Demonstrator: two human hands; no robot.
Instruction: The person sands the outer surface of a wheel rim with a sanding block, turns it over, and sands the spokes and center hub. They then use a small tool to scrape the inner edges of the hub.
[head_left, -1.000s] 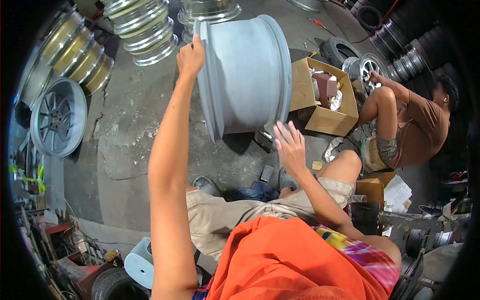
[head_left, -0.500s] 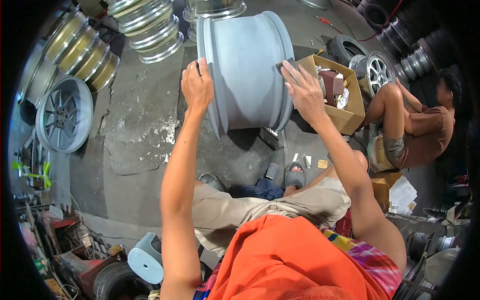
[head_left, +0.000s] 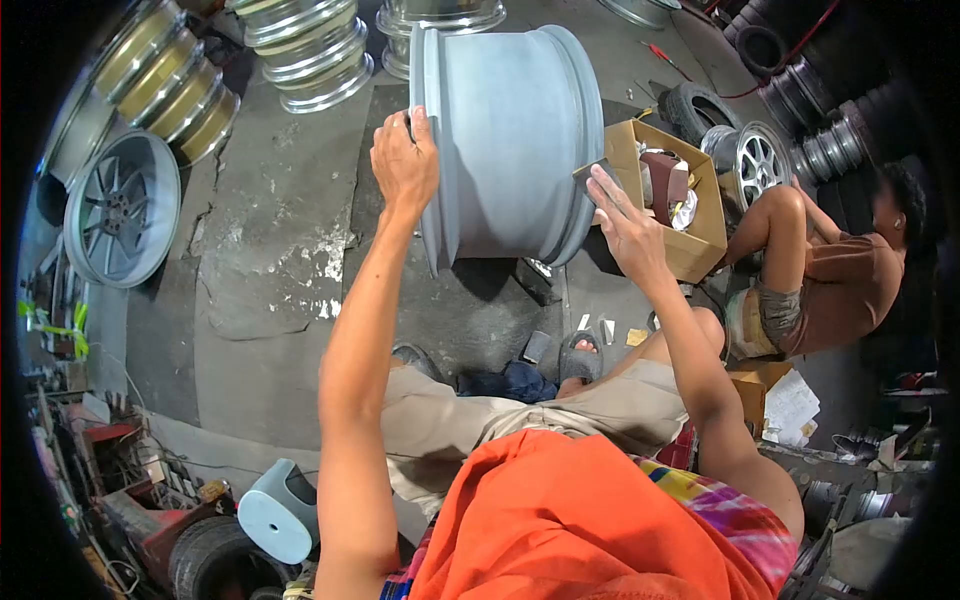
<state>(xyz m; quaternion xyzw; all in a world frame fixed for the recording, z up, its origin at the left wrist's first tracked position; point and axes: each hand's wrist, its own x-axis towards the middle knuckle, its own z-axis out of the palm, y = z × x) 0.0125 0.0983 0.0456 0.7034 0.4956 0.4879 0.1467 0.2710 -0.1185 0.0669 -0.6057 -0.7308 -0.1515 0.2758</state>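
Observation:
A wide light-grey wheel rim (head_left: 515, 140) lies on its side on the floor in front of me. My left hand (head_left: 405, 165) grips its left edge, fingers curled over the lip. On the opposite side, my right hand (head_left: 628, 222) presses a small dark sanding pad (head_left: 596, 176) against the right lip, with the fingers lying on top of the pad. The lower side of the rim is in shadow.
A cardboard box (head_left: 690, 245) with odds and ends stands right of the rim. Beyond it, a co-worker (head_left: 840, 270) sits by a spoked wheel (head_left: 760, 160). Stacked rims (head_left: 315, 60) stand behind, a grey wheel (head_left: 122, 210) at left, a blue stool (head_left: 278, 515) at lower left.
The view has shifted slightly, so the rim appears a little further right. My right hand and the pad have moved outward and down along the right lip.

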